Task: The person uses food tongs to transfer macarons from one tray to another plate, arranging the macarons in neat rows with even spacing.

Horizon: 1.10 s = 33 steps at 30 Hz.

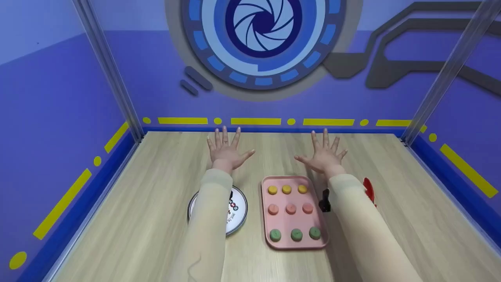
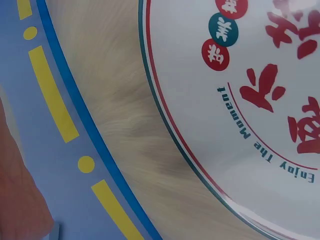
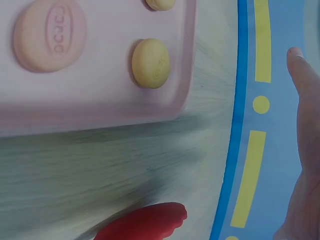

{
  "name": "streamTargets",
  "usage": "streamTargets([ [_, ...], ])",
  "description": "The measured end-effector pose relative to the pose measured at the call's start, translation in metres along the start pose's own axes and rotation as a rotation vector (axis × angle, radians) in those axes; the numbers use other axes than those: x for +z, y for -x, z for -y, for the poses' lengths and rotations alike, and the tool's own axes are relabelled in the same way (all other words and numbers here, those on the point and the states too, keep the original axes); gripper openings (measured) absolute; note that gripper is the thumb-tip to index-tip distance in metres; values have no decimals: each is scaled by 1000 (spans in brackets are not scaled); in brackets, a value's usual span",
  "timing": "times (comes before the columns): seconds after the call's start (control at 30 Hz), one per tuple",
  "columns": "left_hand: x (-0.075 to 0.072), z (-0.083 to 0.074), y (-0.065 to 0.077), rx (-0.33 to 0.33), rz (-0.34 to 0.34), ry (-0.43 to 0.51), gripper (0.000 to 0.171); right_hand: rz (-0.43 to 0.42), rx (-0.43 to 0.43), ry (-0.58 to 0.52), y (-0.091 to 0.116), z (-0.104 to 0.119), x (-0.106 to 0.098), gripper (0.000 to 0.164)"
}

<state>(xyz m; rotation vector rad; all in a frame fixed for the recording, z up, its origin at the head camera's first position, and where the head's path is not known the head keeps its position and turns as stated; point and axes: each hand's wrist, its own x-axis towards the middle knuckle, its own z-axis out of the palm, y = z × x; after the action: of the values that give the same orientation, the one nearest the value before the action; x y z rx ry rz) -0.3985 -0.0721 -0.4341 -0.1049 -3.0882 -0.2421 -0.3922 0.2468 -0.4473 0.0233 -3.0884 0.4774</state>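
My left hand [image 1: 229, 154] is held out with straight, spread fingers beyond the round white plate [image 1: 237, 213], holding nothing. In the left wrist view the plate [image 2: 210, 115] shows red and teal print and a double rim; part of the hand [image 2: 22, 195] shows at the left edge. Likewise spread and holding nothing, my right hand [image 1: 324, 156] is beyond the pink tray [image 1: 282, 221]. On the tray lie small round cake-like pieces in three rows: yellow [image 1: 286, 189], pink [image 1: 291, 208] and green [image 1: 296, 234]. My left forearm hides part of the plate.
Between the tray and my right forearm lies a black object [image 1: 325, 201], partly hidden. A red object [image 1: 368, 190] with a scalloped edge shows beyond that forearm. The wooden table [image 1: 156, 188] is bounded by blue walls [image 1: 129, 98] with metal corner posts.
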Motion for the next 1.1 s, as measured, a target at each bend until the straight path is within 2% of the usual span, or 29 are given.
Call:
streamTargets([
  [0.27, 2, 12, -3, -24, 49, -21, 98, -3, 10, -18, 4, -8, 2, 114],
  [0.5, 5, 29, 0, -33, 39, 33, 98, -18, 43, -34, 10, -21, 2, 115],
  [0.63, 5, 41, 5, -54, 56, 53, 99, -8, 69, -45, 17, -30, 0, 116],
  [0.8, 5, 56, 15, -75, 60, 114, 99, 7, 104, -84, 30, -45, -3, 119],
  [0.97, 8, 71, 33, -99, 49, 235, 96, 43, 148, -139, 48, -57, -3, 121],
  [1.1, 11, 84, 47, -146, 74, 313, 93, 83, 194, -179, 63, -71, -2, 122],
])
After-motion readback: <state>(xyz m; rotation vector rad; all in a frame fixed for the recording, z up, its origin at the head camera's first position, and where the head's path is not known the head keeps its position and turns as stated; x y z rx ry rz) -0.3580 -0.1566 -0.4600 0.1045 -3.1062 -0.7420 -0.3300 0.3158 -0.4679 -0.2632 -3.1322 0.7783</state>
